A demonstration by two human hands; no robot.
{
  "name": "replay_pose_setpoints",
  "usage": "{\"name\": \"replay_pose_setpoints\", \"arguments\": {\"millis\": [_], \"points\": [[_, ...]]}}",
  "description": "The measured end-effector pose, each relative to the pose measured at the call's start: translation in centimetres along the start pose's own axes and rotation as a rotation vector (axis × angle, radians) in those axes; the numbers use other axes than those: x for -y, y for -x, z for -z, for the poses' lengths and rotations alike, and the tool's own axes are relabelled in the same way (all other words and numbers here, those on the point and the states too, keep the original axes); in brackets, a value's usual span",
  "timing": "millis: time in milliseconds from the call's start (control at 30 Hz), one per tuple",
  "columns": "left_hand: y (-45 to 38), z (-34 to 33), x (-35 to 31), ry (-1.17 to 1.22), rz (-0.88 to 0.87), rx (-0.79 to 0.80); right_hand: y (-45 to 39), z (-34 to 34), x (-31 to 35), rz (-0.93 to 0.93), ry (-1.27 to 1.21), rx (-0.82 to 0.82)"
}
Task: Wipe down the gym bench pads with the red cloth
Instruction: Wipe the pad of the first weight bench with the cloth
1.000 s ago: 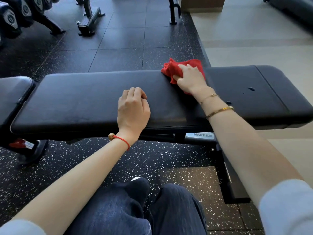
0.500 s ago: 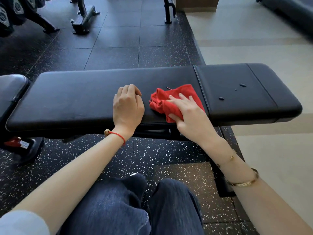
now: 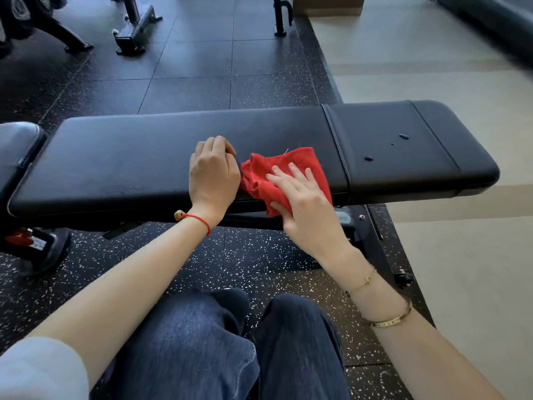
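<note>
A long black bench pad [image 3: 129, 157] lies across the view, with a shorter pad section [image 3: 403, 157] joined at its right. The red cloth [image 3: 291, 166] lies crumpled on the long pad near its front edge, just left of the seam. My right hand [image 3: 302, 203] presses on the cloth with straight fingers, thumb under its front corner. My left hand [image 3: 213, 177] rests on the pad right beside the cloth, fingers curled under, holding nothing. A few liquid drops [image 3: 369, 158] sit on the right section.
A second pad [image 3: 17, 151] adjoins at the far left. The bench frame and foot [image 3: 383, 243] stand under the right part. Machine bases [image 3: 132, 33] sit on the dark rubber floor behind. Pale floor [image 3: 432, 67] lies to the right. My knees [image 3: 230, 342] are below.
My right hand dragged the cloth from the pad's far edge to its front edge, close beside my left hand. The left hand stayed in place.
</note>
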State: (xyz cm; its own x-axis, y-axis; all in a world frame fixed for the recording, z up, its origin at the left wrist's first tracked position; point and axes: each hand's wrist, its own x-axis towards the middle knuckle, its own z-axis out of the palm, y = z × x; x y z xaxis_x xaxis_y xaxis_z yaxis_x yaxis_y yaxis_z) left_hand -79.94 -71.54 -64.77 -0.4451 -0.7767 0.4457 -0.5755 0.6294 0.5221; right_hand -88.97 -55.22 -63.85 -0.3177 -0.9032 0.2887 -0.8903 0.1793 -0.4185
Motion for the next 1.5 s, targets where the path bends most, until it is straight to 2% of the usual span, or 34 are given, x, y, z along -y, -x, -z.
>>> {"name": "replay_pose_setpoints", "arguments": {"millis": [267,500,733,900,1100,1200,1300,1400,1500], "points": [[-0.1,-0.1,0.1,-0.020,-0.003,0.003,-0.2,2.1,-3.4,-0.214,0.037,-0.121],[-0.1,-0.1,0.2,-0.021,-0.016,-0.001,-1.3,1.9,-3.0,-0.045,-0.022,0.018],[-0.2,0.0,0.1,-0.058,-0.027,0.020,-9.8,3.4,-7.3,-0.268,0.065,0.126],[-0.4,-0.1,0.1,-0.077,-0.022,0.024,-13.5,1.1,-4.6,-0.176,0.044,0.119],[-0.3,-0.1,0.2,-0.092,-0.037,0.018,-9.0,1.0,-4.5,0.028,-0.035,0.186],[-0.4,-0.2,0.3,-0.102,-0.039,0.018,-9.8,2.7,-7.3,-0.084,0.031,0.099],[-0.4,-0.4,0.2,-0.155,-0.057,0.032,-12.8,3.0,-9.2,-0.185,0.111,0.084],[-0.5,-0.5,0.2,-0.171,-0.060,0.038,-16.2,1.7,-8.5,-0.229,0.121,0.110],[-0.6,-0.4,0.2,-0.154,-0.053,0.038,-18.6,0.1,-5.9,-0.180,0.117,0.155]]}}
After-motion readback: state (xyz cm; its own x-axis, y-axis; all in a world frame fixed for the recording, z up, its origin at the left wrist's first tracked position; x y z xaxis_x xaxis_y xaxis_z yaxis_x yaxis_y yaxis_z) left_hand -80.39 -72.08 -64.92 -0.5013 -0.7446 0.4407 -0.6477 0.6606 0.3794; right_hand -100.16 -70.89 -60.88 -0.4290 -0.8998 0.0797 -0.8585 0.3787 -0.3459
